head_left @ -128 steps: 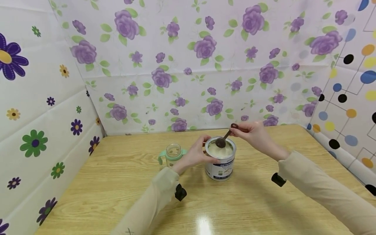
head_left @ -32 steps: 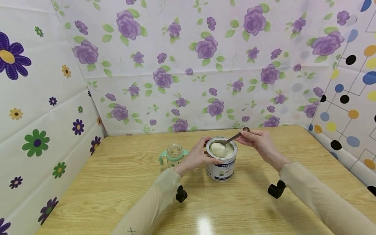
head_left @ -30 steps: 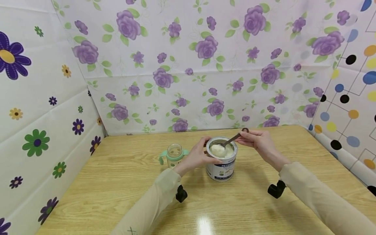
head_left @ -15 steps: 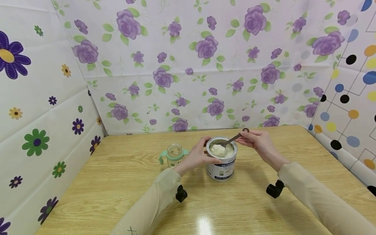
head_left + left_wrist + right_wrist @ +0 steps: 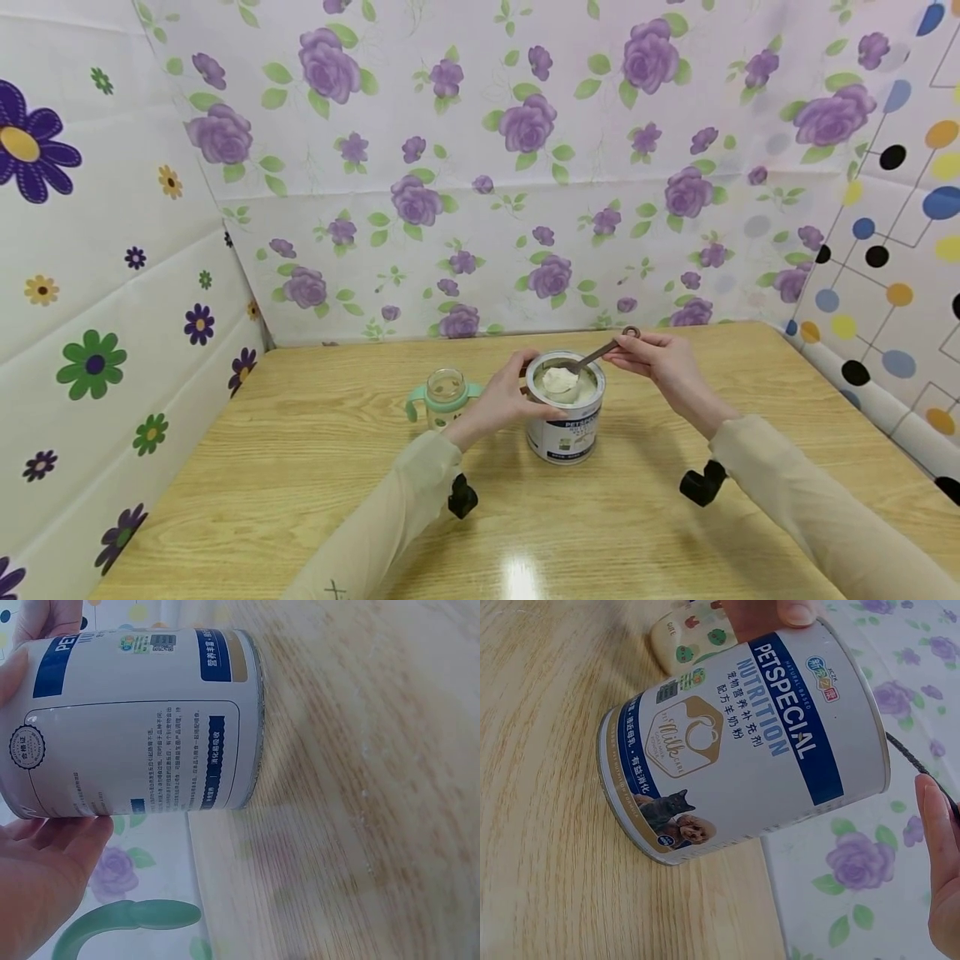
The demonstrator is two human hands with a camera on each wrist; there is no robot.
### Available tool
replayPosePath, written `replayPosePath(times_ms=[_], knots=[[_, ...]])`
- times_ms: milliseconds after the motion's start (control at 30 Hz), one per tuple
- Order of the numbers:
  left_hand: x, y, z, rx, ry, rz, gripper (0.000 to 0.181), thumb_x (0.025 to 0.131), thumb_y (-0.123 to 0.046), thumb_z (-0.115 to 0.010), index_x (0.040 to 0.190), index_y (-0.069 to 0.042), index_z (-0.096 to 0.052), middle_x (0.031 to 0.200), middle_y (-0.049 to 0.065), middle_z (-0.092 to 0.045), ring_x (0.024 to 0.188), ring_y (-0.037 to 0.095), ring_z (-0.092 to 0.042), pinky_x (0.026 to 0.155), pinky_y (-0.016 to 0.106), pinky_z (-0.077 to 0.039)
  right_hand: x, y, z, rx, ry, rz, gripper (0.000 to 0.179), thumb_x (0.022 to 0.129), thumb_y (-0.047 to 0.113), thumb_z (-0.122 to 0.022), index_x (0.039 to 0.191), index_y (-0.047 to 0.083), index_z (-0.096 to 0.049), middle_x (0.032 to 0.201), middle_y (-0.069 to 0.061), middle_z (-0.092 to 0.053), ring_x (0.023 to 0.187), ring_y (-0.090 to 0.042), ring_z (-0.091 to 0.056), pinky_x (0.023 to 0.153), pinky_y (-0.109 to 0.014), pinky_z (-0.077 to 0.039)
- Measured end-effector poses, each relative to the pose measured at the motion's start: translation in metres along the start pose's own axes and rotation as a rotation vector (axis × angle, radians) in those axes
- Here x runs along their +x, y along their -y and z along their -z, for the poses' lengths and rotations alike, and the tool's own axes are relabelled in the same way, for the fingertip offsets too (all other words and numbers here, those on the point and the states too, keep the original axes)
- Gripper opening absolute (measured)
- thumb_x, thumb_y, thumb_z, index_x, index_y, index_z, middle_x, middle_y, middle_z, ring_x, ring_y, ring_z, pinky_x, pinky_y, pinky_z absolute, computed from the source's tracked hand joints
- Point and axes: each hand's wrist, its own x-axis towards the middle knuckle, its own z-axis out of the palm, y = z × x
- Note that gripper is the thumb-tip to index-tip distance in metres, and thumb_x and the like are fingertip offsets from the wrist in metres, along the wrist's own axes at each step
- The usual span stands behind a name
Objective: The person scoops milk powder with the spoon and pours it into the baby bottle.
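- My right grip (image 5: 660, 365) pinches the brown scoop (image 5: 600, 352) near its ring end; if the handle rolls there, I'd expect the heaped powder (image 5: 559, 380) over the can's mouth to spill.
- My left grip (image 5: 498, 400) curls round the can (image 5: 566, 442) near its rim; loosened, it could let a scoop push shift it.
- The can stands upright on the tabletop (image 5: 637, 525), right of the cup (image 5: 447, 403); swinging left too low might clip either rim.

Can (image 5: 739, 746) wht w/ navy; spoon (image 5: 597, 352) brn.
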Motion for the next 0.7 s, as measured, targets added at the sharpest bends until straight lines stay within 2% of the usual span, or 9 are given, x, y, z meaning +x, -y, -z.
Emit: replayPosePath(times_ms=[100, 367, 700], knots=[[0.0001, 0.0003, 0.0002, 0.005, 0.0, 0.005, 0.085, 0.066, -0.023, -0.083, 0.133, -0.01, -0.033, 0.124, 0.001, -0.042, 0.111, 0.017, -0.043, 0.087, 0.033, -0.041, -0.0003, 0.0011, 0.0007, 0.017, -0.009, 0.006, 0.012, 0.088, -0.002, -0.056, 0.092, -0.006, -0.067, 0.085, -0.02, -0.065, 0.083, -0.028, -0.063, 0.079, -0.034, -0.045], [0.0014, 0.0009, 0.0004, 0.002, -0.006, 0.024, 0.086, 0.066, -0.022, -0.083, 0.134, -0.011, -0.033, 0.123, -0.003, -0.042, 0.112, 0.022, -0.043, 0.085, 0.031, -0.042, 0.0008, 0.0028, 0.0032, 0.067, -0.004, 0.017, 0.013, 0.088, -0.002, -0.055, 0.094, -0.008, -0.065, 0.086, -0.02, -0.065, 0.085, -0.028, -0.063, 0.079, -0.033, -0.045], [0.0006, -0.0024, 0.0022, -0.041, 0.027, 0.065, 0.086, 0.069, -0.019, -0.081, 0.137, -0.014, -0.029, 0.13, 0.0, -0.037, 0.118, 0.021, -0.038, 0.093, 0.035, -0.036, -0.0016, 0.0086, 0.0049, 0.095, -0.019, 0.014, 0.015, 0.09, 0.0, -0.054, 0.096, -0.008, -0.065, 0.087, -0.02, -0.065, 0.086, -0.026, -0.062, 0.082, -0.032, -0.044]])
